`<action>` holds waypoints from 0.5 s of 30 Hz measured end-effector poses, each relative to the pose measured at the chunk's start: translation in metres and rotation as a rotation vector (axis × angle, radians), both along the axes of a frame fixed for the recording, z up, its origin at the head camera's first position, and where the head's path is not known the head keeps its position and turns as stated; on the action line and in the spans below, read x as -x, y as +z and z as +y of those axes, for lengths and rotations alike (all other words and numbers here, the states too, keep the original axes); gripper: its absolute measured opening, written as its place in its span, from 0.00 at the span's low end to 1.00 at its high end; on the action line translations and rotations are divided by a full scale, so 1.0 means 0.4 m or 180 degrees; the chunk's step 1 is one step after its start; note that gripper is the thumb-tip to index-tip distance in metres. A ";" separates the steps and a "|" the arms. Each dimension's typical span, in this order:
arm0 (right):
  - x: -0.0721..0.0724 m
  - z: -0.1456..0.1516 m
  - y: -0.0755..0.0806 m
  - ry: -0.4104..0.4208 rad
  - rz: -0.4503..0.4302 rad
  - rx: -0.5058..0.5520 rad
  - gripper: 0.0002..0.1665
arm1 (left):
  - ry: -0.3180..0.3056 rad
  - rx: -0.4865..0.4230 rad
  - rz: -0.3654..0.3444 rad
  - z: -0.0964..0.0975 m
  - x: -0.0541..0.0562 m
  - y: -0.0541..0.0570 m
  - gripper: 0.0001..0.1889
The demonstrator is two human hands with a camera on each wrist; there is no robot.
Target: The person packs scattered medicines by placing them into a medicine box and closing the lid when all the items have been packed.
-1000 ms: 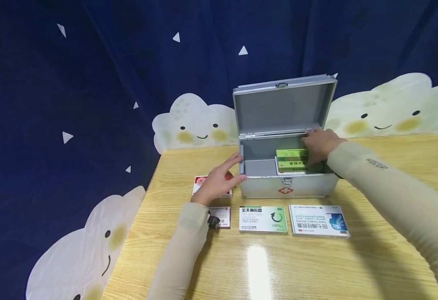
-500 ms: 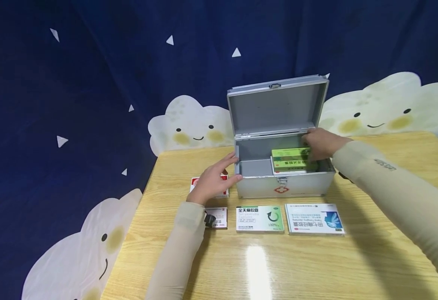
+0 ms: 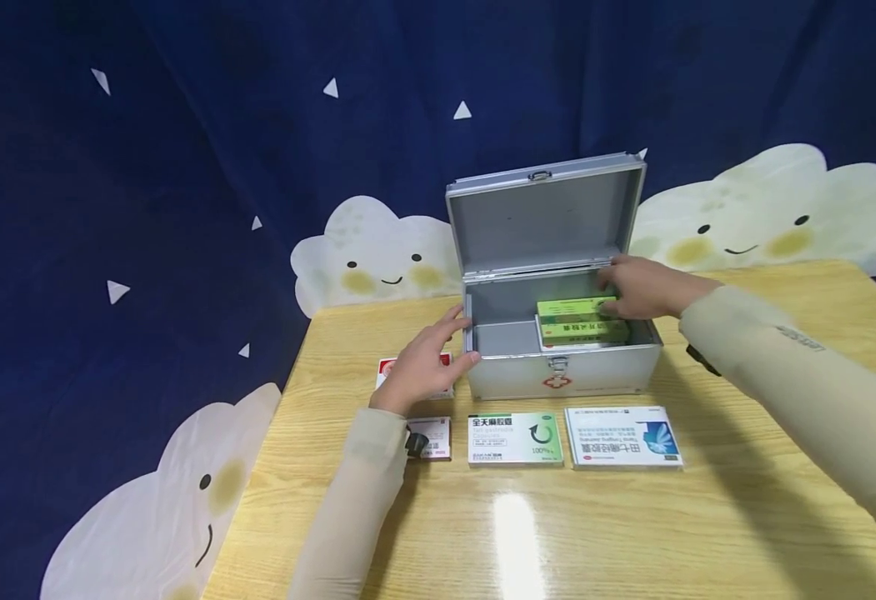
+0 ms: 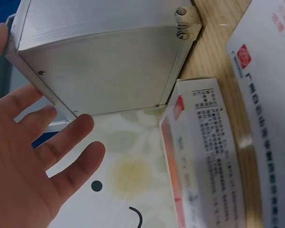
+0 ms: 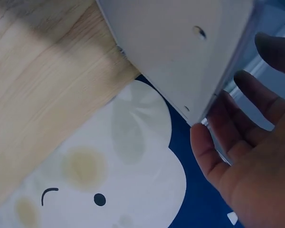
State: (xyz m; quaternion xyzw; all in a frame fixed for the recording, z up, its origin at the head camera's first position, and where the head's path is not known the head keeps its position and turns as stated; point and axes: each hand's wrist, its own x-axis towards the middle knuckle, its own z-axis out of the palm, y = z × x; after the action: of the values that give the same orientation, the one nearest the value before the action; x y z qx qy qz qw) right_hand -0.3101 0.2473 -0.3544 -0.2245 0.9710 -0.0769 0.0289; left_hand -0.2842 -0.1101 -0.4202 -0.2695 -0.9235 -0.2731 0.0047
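Note:
A silver first-aid case [image 3: 513,377] stands with its lid [image 3: 550,218] raised. Inside, toward the right, green medicine boxes [image 3: 580,332] lie on top of a white one. My left hand [image 3: 424,365] rests at the case's left rim, thumb toward the front; in the left wrist view its fingers [image 4: 66,137] are spread and hold nothing. Over the right end of the case is my right hand [image 3: 643,287], its thumb close to the green boxes. The right wrist view shows this hand [image 5: 261,156] with loosely extended fingers beside the case's side wall, nothing gripped between them.
In front of the case lie a white-and-green medicine box [image 3: 515,439], a white-and-blue one [image 3: 623,437] and a small white box [image 3: 435,437] partly behind the left wrist. A red-and-white box [image 3: 387,371] sits left of the case. Behind the wooden table [image 3: 595,533] hangs a dark blue curtain [image 3: 257,100].
My right hand has drawn up and back from deeper in the case, leaving the green boxes inside. The left hand stays at the left rim. The head view has shifted slightly.

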 end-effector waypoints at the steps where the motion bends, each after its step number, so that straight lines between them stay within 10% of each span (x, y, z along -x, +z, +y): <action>1: -0.004 0.002 0.001 0.0026 0.0010 0.0058 0.21 | -0.0002 -0.0037 -0.0002 -0.001 0.001 -0.002 0.35; 15: -0.109 0.072 0.046 -0.0234 0.0115 0.0654 0.22 | -0.0016 -0.0051 0.0064 -0.002 0.008 -0.002 0.39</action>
State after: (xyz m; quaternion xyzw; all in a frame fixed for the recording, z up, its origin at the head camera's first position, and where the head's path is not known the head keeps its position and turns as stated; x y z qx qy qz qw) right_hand -0.2664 0.2761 -0.3360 -0.1918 0.9660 -0.1730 -0.0147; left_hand -0.2872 -0.1111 -0.4209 -0.2745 -0.9205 -0.2777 0.0155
